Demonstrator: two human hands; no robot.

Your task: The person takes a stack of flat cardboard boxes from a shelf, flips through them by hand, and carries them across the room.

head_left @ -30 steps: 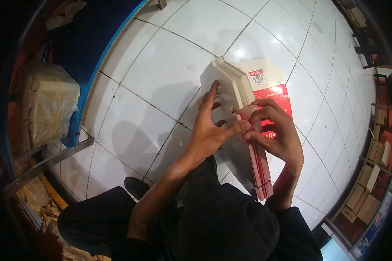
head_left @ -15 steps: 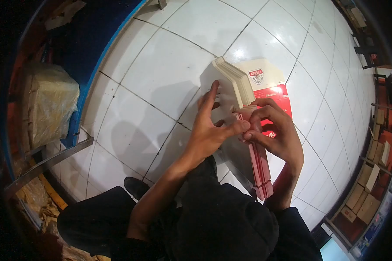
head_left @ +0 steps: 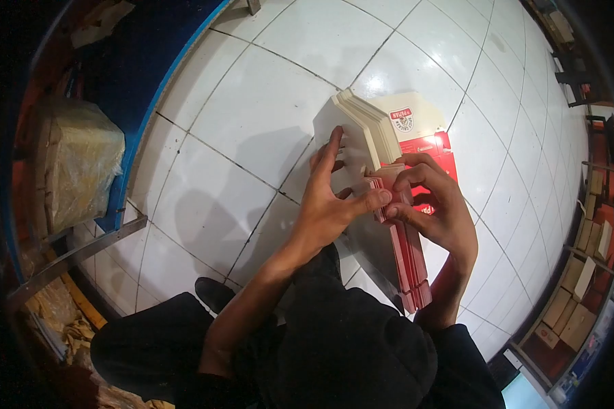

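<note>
A stack of flat folded cartons [head_left: 372,129], cream at the top and red along its lower edges, stands on edge over the tiled floor. My left hand [head_left: 327,198] is wrapped round its left side, fingers spread over the grey face and thumb on the red edges. At the right side, my right hand [head_left: 436,204] has its fingers curled, with thumb and fingertips on the red flaps near the stack's middle. Behind the right hand lies a red and white printed carton [head_left: 426,146] with a round logo.
Left, a plastic-wrapped bundle [head_left: 82,163] sits beside a blue-edged table [head_left: 143,123] with a metal bar [head_left: 82,259] below. Shelves with cardboard boxes [head_left: 576,324] line the right edge. White floor tiles [head_left: 252,88] surround the stack.
My right hand's fingers have shifted slightly at the red edges, and the flaps there have moved a little. My left hand has stayed in place.
</note>
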